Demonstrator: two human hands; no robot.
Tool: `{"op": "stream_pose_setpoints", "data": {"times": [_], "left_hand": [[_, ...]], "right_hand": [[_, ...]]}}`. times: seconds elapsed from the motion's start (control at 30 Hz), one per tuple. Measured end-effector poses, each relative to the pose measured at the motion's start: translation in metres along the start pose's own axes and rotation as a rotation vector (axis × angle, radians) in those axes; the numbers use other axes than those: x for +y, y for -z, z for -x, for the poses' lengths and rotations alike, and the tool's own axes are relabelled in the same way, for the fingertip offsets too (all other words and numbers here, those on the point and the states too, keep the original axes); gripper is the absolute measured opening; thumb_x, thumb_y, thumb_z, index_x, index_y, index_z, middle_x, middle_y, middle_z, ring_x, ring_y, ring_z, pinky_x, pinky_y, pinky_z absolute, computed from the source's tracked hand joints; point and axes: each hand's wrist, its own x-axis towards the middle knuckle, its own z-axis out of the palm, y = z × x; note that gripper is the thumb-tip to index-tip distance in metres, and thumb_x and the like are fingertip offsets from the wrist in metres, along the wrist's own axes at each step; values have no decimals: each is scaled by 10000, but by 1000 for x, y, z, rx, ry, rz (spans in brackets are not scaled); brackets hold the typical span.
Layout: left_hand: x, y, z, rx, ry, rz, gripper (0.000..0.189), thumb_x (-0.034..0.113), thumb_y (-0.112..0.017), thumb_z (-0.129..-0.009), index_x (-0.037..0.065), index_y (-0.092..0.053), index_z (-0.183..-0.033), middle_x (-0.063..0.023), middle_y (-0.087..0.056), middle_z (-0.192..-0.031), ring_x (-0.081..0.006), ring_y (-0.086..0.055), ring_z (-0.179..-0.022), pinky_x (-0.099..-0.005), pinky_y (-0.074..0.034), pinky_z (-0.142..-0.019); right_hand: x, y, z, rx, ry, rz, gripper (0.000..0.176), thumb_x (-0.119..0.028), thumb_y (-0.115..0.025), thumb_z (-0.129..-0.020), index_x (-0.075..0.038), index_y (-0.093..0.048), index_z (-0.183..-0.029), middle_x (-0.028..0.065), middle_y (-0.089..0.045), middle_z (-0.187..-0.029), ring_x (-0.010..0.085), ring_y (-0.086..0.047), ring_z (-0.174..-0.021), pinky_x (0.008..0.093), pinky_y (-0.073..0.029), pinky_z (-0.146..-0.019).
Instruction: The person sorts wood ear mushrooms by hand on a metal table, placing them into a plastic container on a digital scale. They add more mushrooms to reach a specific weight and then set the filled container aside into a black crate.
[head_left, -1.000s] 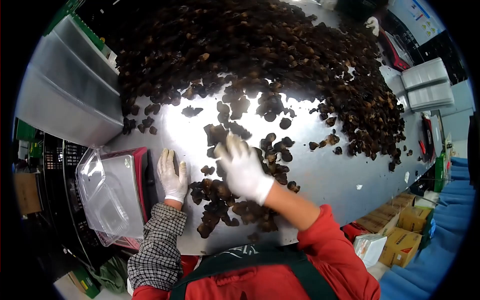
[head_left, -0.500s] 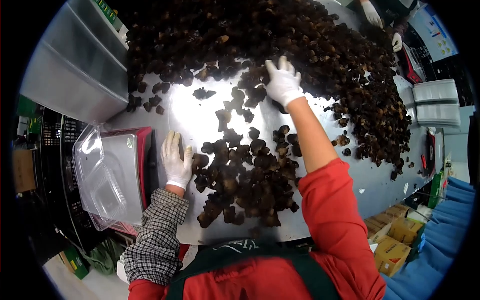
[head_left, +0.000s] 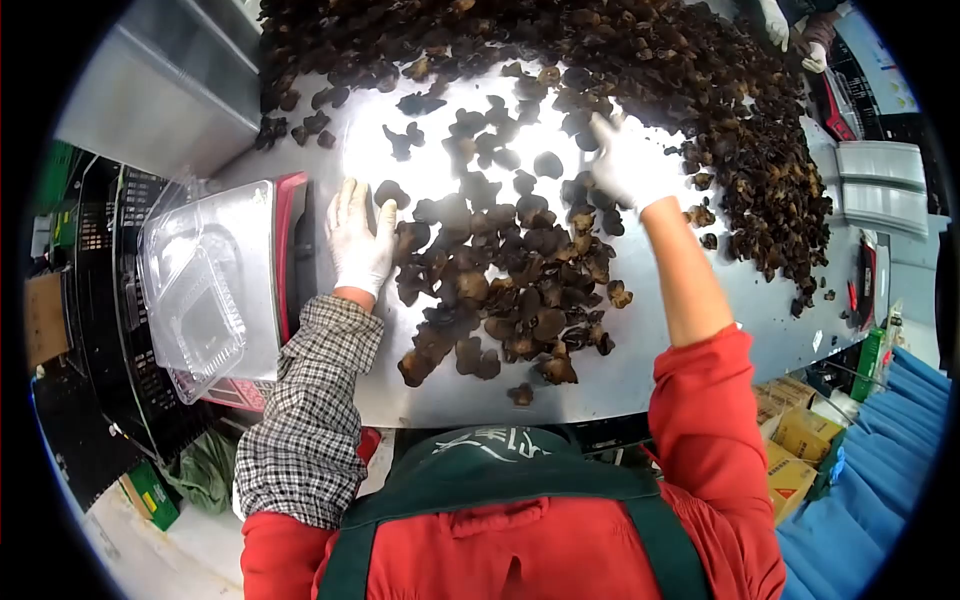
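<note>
Dark brown wood ear mushrooms (head_left: 500, 260) lie in a loose patch on the shiny metal table (head_left: 620, 375). My left hand (head_left: 358, 240), in a white glove, rests flat on the table at the left edge of this patch, fingers stretched out and a mushroom close to its thumb. Gloved in white as well, my right hand (head_left: 622, 168) is at the patch's upper right, slightly blurred. Its fingers are apart beside a few mushrooms, and nothing shows in its grip. A large heap of wood ears (head_left: 560, 35) spreads across the far side and down the right.
At the left, a clear plastic clamshell box (head_left: 200, 310) lies on a red-edged scale (head_left: 290, 230); a stack of plastic trays (head_left: 165, 85) stands behind. Another person's gloved hands (head_left: 795, 35) are at the far right. More clear trays (head_left: 882, 185) sit on the right side.
My right hand has moved right and slightly nearer, away from the heap's edge. More mushrooms lie scattered between heap and patch. My left hand remains flat; the view has shifted.
</note>
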Motion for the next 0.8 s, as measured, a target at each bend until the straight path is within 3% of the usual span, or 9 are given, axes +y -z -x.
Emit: {"op": "stream_pose_setpoints", "data": {"times": [0.1,0.2,0.23,0.37,0.5,0.57,0.63,0.7,0.8], "left_hand": [[0,-2,-1,2,0,23,520,357,-575,-894,0,-508,-1267,-198,-460,-1356,-347,-379,-1282,-435,-276,-1085],[-2,-2,-1,-5,-5,31,529,363,-581,-889,-1,-504,-1265,-205,-452,-1358,-357,-374,-1281,-447,-277,-1080],[-1,-3,-2,-6,-6,31,524,362,-579,-892,-1,-505,-1263,-206,-452,-1357,-358,-374,-1281,-447,-278,-1080],[-3,-4,-2,-3,-5,43,526,381,-557,-903,-2,-507,-1261,-212,-447,-1362,-363,-374,-1283,-449,-274,-1081],[-1,-2,-3,20,1,60,479,352,-528,-926,5,-529,-1257,-204,-484,-1340,-351,-401,-1278,-431,-266,-1099],[-2,-1,-3,26,-20,88,476,343,-509,-937,-9,-525,-1256,-218,-482,-1335,-383,-367,-1304,-438,-248,-1110],[-12,-8,-3,42,-20,92,566,402,-521,-923,-46,-501,-1268,-219,-459,-1351,-366,-369,-1290,-437,-250,-1106],[-6,-2,-3,15,54,187,585,416,-532,-921,-41,-494,-1283,-224,-444,-1367,-364,-304,-1344,-434,-221,-1125],[6,8,-4,37,186,353,536,394,-520,-942,10,-479,-1314,-180,-440,-1391,-344,-329,-1345,-401,-248,-1122]], "right_hand": [[-31,-7,38,-1,343,61,529,-127,-534,-818,-143,-481,-1344,200,-350,-1455,383,-470,-1231,416,-411,-1014],[-45,8,46,34,380,-176,533,-89,-509,-801,-142,-491,-1332,212,-343,-1459,375,-465,-1242,408,-415,-1007],[-49,16,43,117,413,-147,518,-121,-469,-821,-121,-481,-1338,245,-469,-1337,355,-531,-1165,397,-440,-970],[-82,3,12,128,301,174,512,-190,-517,-830,-140,-478,-1338,254,-509,-1253,379,-605,-991,411,-504,-845],[-142,-38,52,-51,471,2,497,-107,-523,-772,-104,-532,-1269,246,-466,-1316,383,-349,-1313,551,-286,-1050],[-145,-62,74,159,742,-237,495,-61,-508,-757,-98,-550,-1249,244,-497,-1281,370,-405,-1275,505,-339,-1032],[-137,-1,81,-185,597,-474,470,-86,-468,-776,-100,-558,-1237,241,-486,-1244,385,-518,-1112,440,-434,-954],[-96,1,86,249,507,-397,406,-82,-463,-791,-16,-575,-1176,203,-572,-1208,358,-578,-1038,375,-465,-921],[-55,6,112,109,348,-528,327,-95,-480,-837,-25,-606,-1131,171,-618,-1124,319,-591,-1039,363,-468,-932]]}}
